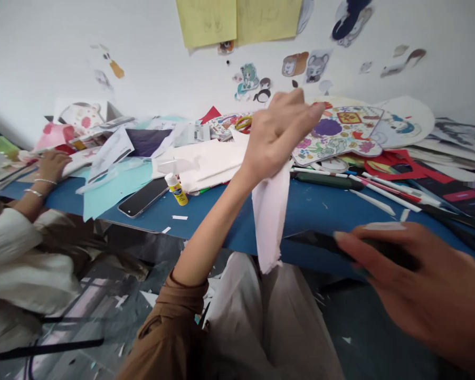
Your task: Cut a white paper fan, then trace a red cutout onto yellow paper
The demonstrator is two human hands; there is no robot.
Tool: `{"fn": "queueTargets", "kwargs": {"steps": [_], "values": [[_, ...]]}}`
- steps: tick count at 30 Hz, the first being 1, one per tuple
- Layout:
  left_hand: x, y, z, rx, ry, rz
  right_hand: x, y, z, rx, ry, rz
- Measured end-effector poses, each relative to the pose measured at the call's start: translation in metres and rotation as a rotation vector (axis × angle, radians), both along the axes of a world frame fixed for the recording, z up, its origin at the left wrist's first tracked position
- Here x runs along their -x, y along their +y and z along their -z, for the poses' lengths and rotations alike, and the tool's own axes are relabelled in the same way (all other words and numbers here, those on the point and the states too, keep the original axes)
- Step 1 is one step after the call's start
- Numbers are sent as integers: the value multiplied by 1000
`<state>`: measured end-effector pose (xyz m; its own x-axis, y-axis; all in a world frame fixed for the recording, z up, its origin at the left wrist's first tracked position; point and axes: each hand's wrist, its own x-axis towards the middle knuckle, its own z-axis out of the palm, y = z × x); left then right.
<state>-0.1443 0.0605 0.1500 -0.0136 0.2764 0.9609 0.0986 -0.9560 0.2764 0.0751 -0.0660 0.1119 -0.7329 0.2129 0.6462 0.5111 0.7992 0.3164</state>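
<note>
My left hand (275, 134) is closed above the table, its fingers curled and their tips hidden from me. From beneath it a long strip of white paper (271, 221) hangs over the front edge, ragged at its lower end; the hand seems to grip its upper part. At the lower right, my right hand (415, 285), a little blurred, is closed around a dark craft knife (320, 243). Its thin pointed blade is directed left, close beside the strip; whether they touch I cannot tell.
A yellow glue stick (177, 191) stands near a phone (144, 197) on the blue tabletop (316, 203). White sheets (209, 158), pens (391, 192) and decorated cutouts (336, 129) crowd the back. Another person's hand (52, 166) rests at the far left. Paper scraps litter the floor.
</note>
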Motion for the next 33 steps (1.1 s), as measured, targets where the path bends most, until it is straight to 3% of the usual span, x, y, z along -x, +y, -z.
{"fn": "queueTargets", "kwargs": {"steps": [4, 10, 16, 21, 28, 33], "values": [[-13, -10, 20, -334, 223, -55, -12, 10, 27, 105, -68, -53], [-14, -16, 26, -388, 235, -88, -14, 13, 60, 235, -38, -153], [-11, -18, 28, -377, 139, -75, 1, 13, 58, 167, 49, -188], [-11, -22, 30, -216, 96, -89, 1, 12, 53, 78, 54, -162], [-15, -29, 28, -243, 128, -118, 3, 9, 52, 51, 20, -83], [-13, -27, 29, -326, 135, -87, 3, 10, 51, 131, -28, -103]]}}
